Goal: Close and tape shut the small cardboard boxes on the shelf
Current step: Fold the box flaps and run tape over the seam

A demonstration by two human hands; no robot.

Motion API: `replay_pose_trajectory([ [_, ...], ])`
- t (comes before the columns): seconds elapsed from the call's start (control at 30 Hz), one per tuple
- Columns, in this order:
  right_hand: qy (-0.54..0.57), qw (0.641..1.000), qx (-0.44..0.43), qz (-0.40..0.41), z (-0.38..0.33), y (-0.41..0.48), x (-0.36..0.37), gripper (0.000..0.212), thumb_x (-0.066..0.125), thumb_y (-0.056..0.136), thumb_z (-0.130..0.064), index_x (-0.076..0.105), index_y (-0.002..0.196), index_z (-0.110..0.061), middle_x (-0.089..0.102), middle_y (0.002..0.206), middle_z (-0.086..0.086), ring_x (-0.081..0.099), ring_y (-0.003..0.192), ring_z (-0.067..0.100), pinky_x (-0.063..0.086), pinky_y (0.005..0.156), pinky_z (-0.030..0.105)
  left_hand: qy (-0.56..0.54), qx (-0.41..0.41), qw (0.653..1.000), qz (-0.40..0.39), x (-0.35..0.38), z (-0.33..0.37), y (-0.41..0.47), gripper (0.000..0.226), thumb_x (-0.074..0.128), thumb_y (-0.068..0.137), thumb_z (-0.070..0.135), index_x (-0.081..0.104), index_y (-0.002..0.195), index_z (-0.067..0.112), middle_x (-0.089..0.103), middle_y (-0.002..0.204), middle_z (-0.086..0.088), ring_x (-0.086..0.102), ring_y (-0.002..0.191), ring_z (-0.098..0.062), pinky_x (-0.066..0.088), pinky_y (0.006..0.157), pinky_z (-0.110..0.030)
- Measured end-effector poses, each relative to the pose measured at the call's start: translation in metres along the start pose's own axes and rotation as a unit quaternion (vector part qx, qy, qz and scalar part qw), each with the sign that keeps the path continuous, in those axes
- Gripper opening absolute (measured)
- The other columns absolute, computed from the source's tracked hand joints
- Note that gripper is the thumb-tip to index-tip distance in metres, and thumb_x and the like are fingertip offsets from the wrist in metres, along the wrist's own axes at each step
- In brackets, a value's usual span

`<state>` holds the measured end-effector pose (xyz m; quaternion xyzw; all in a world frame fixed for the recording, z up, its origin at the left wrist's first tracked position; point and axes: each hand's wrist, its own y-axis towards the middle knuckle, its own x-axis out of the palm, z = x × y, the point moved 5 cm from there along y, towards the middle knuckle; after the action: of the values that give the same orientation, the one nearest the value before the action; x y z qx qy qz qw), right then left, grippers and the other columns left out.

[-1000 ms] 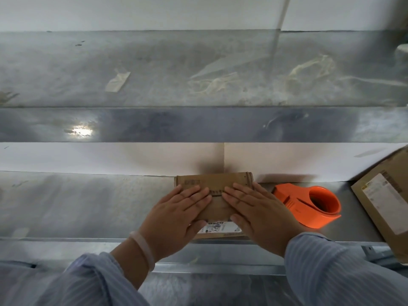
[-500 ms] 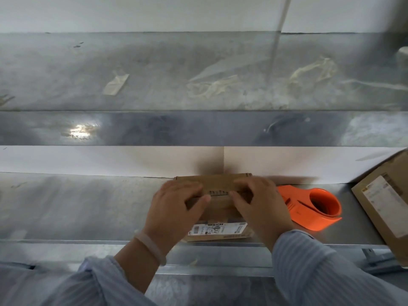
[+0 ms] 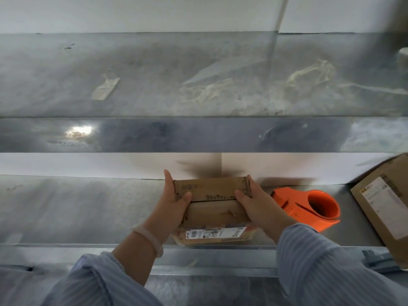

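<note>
Closest to the camera are two striped sleeves point(image 3: 320, 268), with a pale bracelet point(image 3: 150, 239) on the left wrist. Just past that is the small box point(image 3: 212, 195), sitting at the front edge of the metal shelf point(image 3: 77, 208) with a printed label point(image 3: 216, 233) on its near face.

Both hands are clamped on it. The left hand point(image 3: 174, 204) has the left end and the right hand point(image 3: 256, 206) has the right end. Each has its thumb lying on top and its fingers point(image 3: 169, 184) wrapped down the side.

Progress-wise, the top flaps look folded down and meet at a dark seam across the lid, so I'd call the closing part done for this one. I can't spot any tape over that seam, so taping looks like what's left.

The orange tape dispenser point(image 3: 309, 208) sits just right of the box, and nobody's touching it. Further right of the box a bigger box point(image 3: 384, 202) runs out of frame, so I can't say whether it's sealed.

Behind the box is a white wall point(image 3: 88, 164). Above that is an upper shelf point(image 3: 154, 62) with old tape scraps point(image 3: 106, 87) stuck to it.

The hands cover the box's ends, the label is too blurry to read, and I can't see whether there's any tape in the dispenser.
</note>
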<state>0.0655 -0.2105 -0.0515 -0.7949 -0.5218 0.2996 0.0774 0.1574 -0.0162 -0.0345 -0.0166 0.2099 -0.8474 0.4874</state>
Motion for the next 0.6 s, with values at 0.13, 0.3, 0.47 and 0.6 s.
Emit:
replay_pose_trajectory([
  [0.13, 0.092, 0.993, 0.051, -0.056, 0.009, 0.005, 0.000, 0.058, 0.044, 0.101, -0.043, 0.015, 0.152, -0.044, 0.061, 0.121, 0.007, 0.073, 0.086, 0.028, 0.061, 0.064, 0.041, -0.177, -0.058, 0.983, -0.003, -0.003, -0.012, -0.002, 0.073, 0.045, 0.103, 0.021, -0.003, 0.154, 0.040, 0.055, 0.117, 0.000, 0.070, 0.090, -0.027, 0.061, 0.066, -0.039],
  [0.3, 0.170, 0.978, 0.094, -0.075, 0.021, 0.012, 0.003, 0.060, 0.049, 0.096, -0.053, 0.031, 0.150, -0.034, 0.066, 0.121, 0.011, 0.073, 0.091, 0.029, 0.059, 0.063, 0.038, -0.235, -0.069, 0.969, -0.031, -0.001, -0.020, 0.000, 0.055, 0.044, 0.103, 0.023, 0.025, 0.150, 0.042, 0.062, 0.120, -0.012, 0.072, 0.087, -0.028, 0.061, 0.068, -0.040],
  [0.47, 0.192, 0.980, 0.010, 0.042, 0.017, -0.005, -0.008, 0.043, 0.049, 0.098, -0.049, 0.046, 0.139, -0.038, 0.058, 0.125, -0.004, 0.062, 0.105, 0.016, 0.056, 0.083, 0.035, -0.163, -0.007, 0.985, 0.052, -0.013, -0.018, -0.008, 0.025, 0.042, 0.104, 0.020, 0.056, 0.124, 0.027, 0.063, 0.120, -0.016, 0.067, 0.097, -0.030, 0.059, 0.074, -0.041],
  [0.6, 0.184, 0.966, -0.082, 0.165, 0.021, -0.034, -0.010, 0.026, 0.054, 0.097, -0.039, 0.055, 0.122, -0.032, 0.058, 0.122, -0.006, 0.056, 0.109, 0.009, 0.049, 0.098, 0.036, -0.161, 0.016, 0.979, 0.127, -0.024, -0.026, -0.029, 0.022, 0.041, 0.105, 0.019, 0.059, 0.117, 0.023, 0.063, 0.116, -0.013, 0.064, 0.103, -0.035, 0.057, 0.083, -0.052],
])
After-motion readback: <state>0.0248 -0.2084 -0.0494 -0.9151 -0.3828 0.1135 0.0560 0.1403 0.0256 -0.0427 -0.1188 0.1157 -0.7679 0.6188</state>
